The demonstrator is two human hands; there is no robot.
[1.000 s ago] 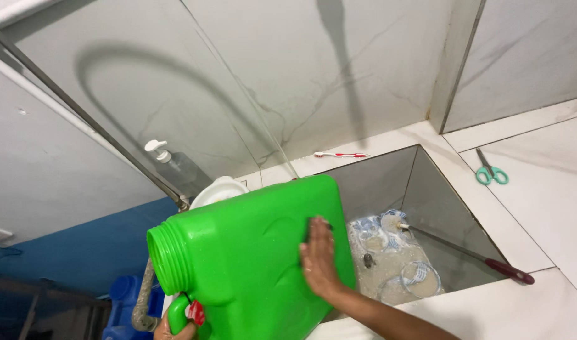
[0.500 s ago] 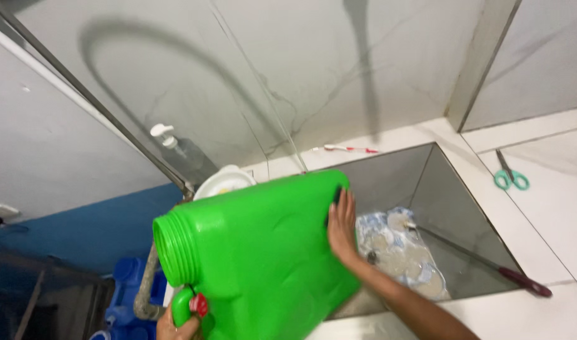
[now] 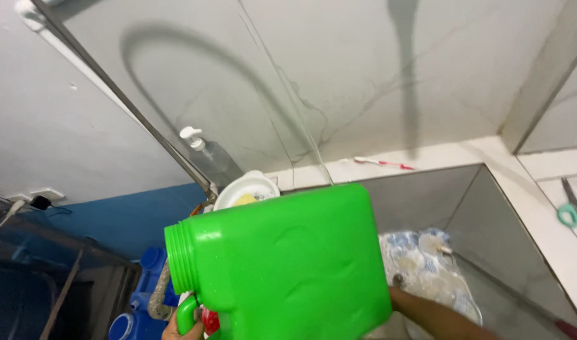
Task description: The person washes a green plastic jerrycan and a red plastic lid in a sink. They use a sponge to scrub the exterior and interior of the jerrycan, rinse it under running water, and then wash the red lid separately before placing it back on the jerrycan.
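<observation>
A big green plastic jerrycan [image 3: 282, 264] with an open threaded neck fills the lower middle, lying tilted with the neck to the left. My left hand [image 3: 174, 328] grips its handle at the bottom edge, with a red cap [image 3: 210, 321] beside the fingers. My right forearm [image 3: 439, 313] reaches in from the lower right. That hand is hidden behind the can's base and seems to press against it. The can hangs over the left end of a steel sink [image 3: 490, 201].
Wet dishes and plastic [image 3: 427, 264] lie in the sink. On the white counter are a toothbrush [image 3: 383, 164], green-handled scissors [image 3: 575, 211], a pump bottle [image 3: 203, 151] and a white bowl [image 3: 244, 189]. A blue container [image 3: 144, 277] stands lower left.
The can has come closer and now fills more of the view. My right hand slid from the can's side to behind its base, out of sight. The view shifted left.
</observation>
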